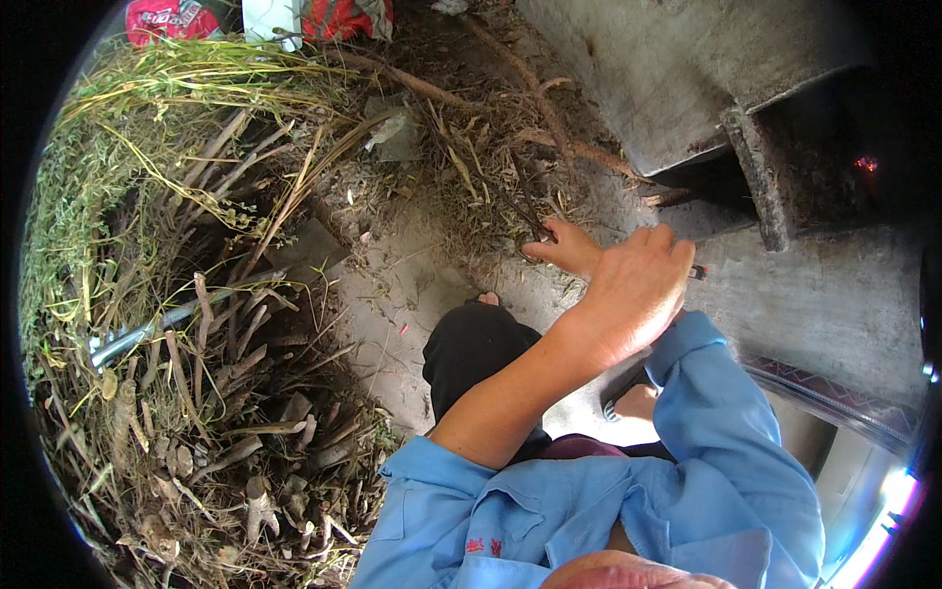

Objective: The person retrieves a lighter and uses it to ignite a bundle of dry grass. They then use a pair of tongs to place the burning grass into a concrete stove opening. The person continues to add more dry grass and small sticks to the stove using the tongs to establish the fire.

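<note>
My left hand [640,283] lies across my right wrist with its fingers bent over. What it grips is hidden beneath it. A small dark object with a bit of red [698,273] pokes out by its fingers. Under it, my right hand [570,247] reaches out to the left, thumb and finger closed around thin dark twigs [526,210] near the ground. Just beyond both hands is a concrete stove [677,81] with a dark opening [699,177]. A thick branch [670,197] has its end in that opening. Embers [867,163] glow deeper inside, at right.
A heap of firewood [257,508] and a pile of green stalks [81,221] fill the left side, with a metal tube [147,335] among them. Long branches [530,81] lie on the littered floor ahead. Plastic bags [173,20] sit at the far left. My knee [475,353] is below my hands.
</note>
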{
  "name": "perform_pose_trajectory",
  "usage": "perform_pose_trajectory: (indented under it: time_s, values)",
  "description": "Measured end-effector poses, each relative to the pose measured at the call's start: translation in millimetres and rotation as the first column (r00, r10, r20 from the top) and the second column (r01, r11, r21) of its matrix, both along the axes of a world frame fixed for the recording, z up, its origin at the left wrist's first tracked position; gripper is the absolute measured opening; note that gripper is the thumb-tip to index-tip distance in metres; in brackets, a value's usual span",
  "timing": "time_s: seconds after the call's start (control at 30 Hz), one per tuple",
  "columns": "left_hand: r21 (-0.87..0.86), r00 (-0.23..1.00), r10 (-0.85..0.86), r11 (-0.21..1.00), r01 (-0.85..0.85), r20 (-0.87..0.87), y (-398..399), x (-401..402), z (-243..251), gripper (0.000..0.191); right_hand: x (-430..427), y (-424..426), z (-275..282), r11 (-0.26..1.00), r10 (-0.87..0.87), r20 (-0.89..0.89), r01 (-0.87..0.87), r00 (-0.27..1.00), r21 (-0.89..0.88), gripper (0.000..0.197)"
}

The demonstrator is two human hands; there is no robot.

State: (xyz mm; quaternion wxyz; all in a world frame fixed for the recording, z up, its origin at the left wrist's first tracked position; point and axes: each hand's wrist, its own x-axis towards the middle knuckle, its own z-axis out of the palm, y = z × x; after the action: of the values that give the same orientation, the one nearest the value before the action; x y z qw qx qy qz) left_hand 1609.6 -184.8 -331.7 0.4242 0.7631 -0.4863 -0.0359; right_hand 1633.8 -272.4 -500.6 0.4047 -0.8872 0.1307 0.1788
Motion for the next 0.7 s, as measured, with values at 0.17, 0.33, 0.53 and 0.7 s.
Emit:
perform_pose_trajectory:
  time_s: [0.17,0.33,0.53,0.7]
  values:
    - [0.028,1.000,0.003,1.000,-0.003,-0.007,0.4,-3.0,0.6,0.029,-15.9,-1.3,-11.1,0.987,0.018,-0.042,-0.025,0.999,-0.156,0.062]
    - [0.052,0.999,-0.022,0.998,0.024,-0.041,-4.9,-1.8,0.2,0.030,10.8,10.0,15.8,0.965,0.119,-0.129,-0.145,0.985,-0.220,0.065]
    - [0.022,0.998,-0.028,0.999,0.029,-0.050,-5.8,-1.3,0.6,0.031,33.1,19.7,14.3,0.975,0.111,-0.274,-0.158,0.955,-0.156,0.057]
    - [0.057,0.998,-0.050,0.997,0.053,-0.040,-9.0,-1.9,6.2,0.029,-5.6,-6.0,-38.1,0.977,-0.034,-0.104,0.011,0.994,-0.214,0.050]
